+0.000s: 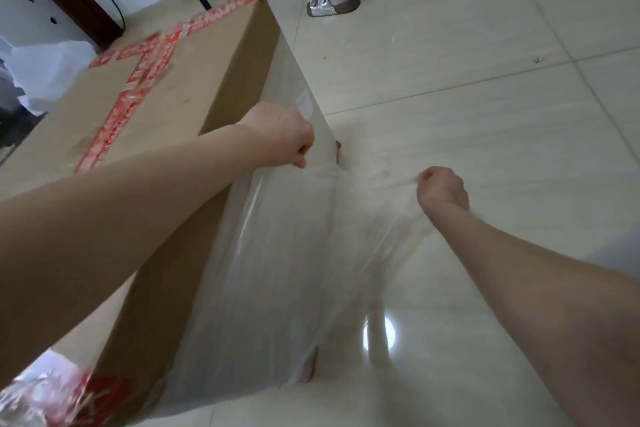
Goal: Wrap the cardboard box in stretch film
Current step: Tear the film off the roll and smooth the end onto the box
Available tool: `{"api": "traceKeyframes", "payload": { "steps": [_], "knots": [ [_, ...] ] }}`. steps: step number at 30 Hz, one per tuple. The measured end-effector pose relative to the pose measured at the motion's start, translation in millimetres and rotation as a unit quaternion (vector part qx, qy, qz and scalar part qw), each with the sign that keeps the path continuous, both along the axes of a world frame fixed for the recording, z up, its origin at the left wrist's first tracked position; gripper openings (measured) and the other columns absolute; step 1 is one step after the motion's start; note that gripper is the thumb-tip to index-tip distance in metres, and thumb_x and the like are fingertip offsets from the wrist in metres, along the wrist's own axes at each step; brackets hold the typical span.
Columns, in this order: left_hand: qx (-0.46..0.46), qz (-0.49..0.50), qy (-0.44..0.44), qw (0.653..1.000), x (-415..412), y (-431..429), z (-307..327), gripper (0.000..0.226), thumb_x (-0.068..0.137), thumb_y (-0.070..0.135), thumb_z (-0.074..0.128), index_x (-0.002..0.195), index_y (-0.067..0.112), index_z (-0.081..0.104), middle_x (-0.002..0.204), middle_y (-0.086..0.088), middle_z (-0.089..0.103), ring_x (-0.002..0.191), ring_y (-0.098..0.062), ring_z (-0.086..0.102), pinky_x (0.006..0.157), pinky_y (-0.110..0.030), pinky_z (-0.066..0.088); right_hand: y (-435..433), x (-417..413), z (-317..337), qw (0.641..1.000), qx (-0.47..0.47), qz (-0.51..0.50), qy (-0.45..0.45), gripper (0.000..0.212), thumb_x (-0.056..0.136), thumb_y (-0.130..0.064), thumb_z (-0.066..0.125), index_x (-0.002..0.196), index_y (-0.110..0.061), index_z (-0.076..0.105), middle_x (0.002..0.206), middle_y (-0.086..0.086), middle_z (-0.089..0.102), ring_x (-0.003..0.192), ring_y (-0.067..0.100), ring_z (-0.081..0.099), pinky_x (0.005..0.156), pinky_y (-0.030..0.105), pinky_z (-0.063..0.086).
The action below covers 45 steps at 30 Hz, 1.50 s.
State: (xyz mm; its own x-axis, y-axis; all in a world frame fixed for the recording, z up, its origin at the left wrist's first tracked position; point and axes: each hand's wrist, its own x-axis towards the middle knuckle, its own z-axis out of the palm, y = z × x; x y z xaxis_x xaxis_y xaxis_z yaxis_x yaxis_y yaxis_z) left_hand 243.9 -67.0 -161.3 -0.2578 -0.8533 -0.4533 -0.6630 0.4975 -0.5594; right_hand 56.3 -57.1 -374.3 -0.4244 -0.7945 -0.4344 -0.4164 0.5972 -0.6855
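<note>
My left grip [280,135] and right grip [441,189] each clutched stretch film [277,253] wrapping the cardboard box [138,107]. Overpulling could tear it.

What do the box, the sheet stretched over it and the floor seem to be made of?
Box: matte brown cardboard; dull, flat faces. Film: thin clear plastic, glossy; it bunches into wrinkles at the right hand. Floor: probably glazed ceramic tile; grout lines, mirrored lamp glare.
</note>
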Motion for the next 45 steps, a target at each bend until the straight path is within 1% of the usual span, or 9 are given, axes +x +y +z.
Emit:
{"api": "traceKeyframes", "payload": {
  "steps": [8,13,17,19,23,28,37,41,45],
  "knots": [
    [-0.007,-0.067,-0.039,0.997,10.6,-8.5,6.3,0.027,0.091,0.044,0.057,0.103,0.021,0.066,0.107,0.000,0.065,0.098,-0.023,0.063,0.065,-0.028,0.041,-20.5,16.0,17.3,0.982,-0.004,-0.082,-0.172,0.019,0.092,-0.013,0.051,0.102,-0.006,0.065,0.100,0.012,0.068,0.085,0.014,0.070,0.070,0.023,0.057],
    [-0.007,-0.043,-0.103,0.994,14.3,-19.0,-6.2,0.028,0.089,0.045,0.058,0.101,0.020,0.065,0.101,0.001,0.065,0.094,-0.022,0.063,0.064,-0.027,0.042,-23.4,19.8,-13.4,0.985,0.035,-0.062,-0.154,0.036,0.098,-0.037,0.042,0.114,-0.012,0.062,0.120,0.010,0.063,0.114,0.023,0.060,0.081,0.024,0.045],
    [-0.016,-0.053,-0.145,0.988,9.4,-18.7,-18.2,0.026,0.091,0.042,0.058,0.102,0.018,0.064,0.103,0.000,0.066,0.096,-0.022,0.064,0.062,-0.027,0.040,-36.3,42.7,-37.2,0.905,0.012,-0.153,-0.396,0.019,0.092,-0.009,0.052,0.075,-0.014,0.058,0.078,0.007,0.061,0.068,0.018,0.061,0.052,0.021,0.041],
    [-0.022,-0.047,-0.151,0.987,8.3,-17.0,-21.7,0.022,0.092,0.037,0.059,0.103,0.018,0.064,0.106,-0.001,0.066,0.100,-0.023,0.063,0.062,-0.028,0.038,-35.7,57.4,-42.9,0.893,0.004,-0.168,-0.417,0.014,0.088,-0.005,0.055,0.086,-0.015,0.065,0.072,0.003,0.057,0.057,0.011,0.051,0.053,0.020,0.043],
    [-0.059,-0.019,-0.164,0.985,10.5,-10.0,-25.1,0.020,0.094,0.031,0.056,0.107,0.018,0.063,0.109,-0.002,0.065,0.104,-0.026,0.061,0.065,-0.030,0.036,-30.9,80.0,-47.5,0.921,0.018,-0.012,-0.388,0.048,0.090,-0.017,0.058,0.137,-0.016,0.048,0.127,0.005,0.055,0.098,0.015,0.050,0.098,0.031,0.042],
    [-0.109,-0.001,-0.189,0.976,12.2,-7.1,-31.9,0.015,0.096,0.023,0.052,0.104,0.017,0.064,0.099,-0.002,0.065,0.092,-0.026,0.062,0.066,-0.033,0.035,-24.5,92.1,-46.5,0.972,-0.022,0.019,-0.233,0.054,0.090,-0.026,0.054,0.142,-0.022,0.039,0.146,0.004,0.041,0.128,0.027,0.044,0.107,0.035,0.036],
    [-0.183,-0.040,-0.059,0.980,11.0,7.7,-34.3,0.022,0.092,0.007,0.046,0.112,0.008,0.056,0.113,-0.016,0.054,0.107,-0.032,0.048,0.078,-0.040,0.039,4.6,101.7,-20.4,0.988,-0.039,0.043,-0.141,0.025,0.094,-0.023,0.046,0.118,-0.018,0.050,0.134,0.013,0.043,0.123,0.033,0.044,0.098,0.037,0.037],
    [-0.101,-0.172,-0.039,0.979,3.5,31.8,-51.8,0.014,0.078,0.006,0.064,0.089,0.013,0.067,0.092,-0.009,0.062,0.088,-0.028,0.061,0.060,-0.029,0.042,22.5,102.6,-23.9,0.982,-0.001,0.070,-0.177,0.025,0.090,-0.013,0.045,0.113,-0.016,0.054,0.126,0.013,0.052,0.114,0.033,0.053,0.097,0.038,0.045],
    [-0.015,-0.060,-0.080,0.995,9.2,53.7,-77.0,0.026,0.095,0.007,0.043,0.114,0.012,0.060,0.119,-0.007,0.054,0.113,-0.027,0.051,0.076,-0.035,0.045,41.9,109.6,-39.4,0.957,0.115,0.154,-0.218,0.008,0.084,-0.009,0.052,0.080,-0.004,0.056,0.088,0.014,0.065,0.100,0.033,0.066,0.086,0.039,0.052]
  ]
}}
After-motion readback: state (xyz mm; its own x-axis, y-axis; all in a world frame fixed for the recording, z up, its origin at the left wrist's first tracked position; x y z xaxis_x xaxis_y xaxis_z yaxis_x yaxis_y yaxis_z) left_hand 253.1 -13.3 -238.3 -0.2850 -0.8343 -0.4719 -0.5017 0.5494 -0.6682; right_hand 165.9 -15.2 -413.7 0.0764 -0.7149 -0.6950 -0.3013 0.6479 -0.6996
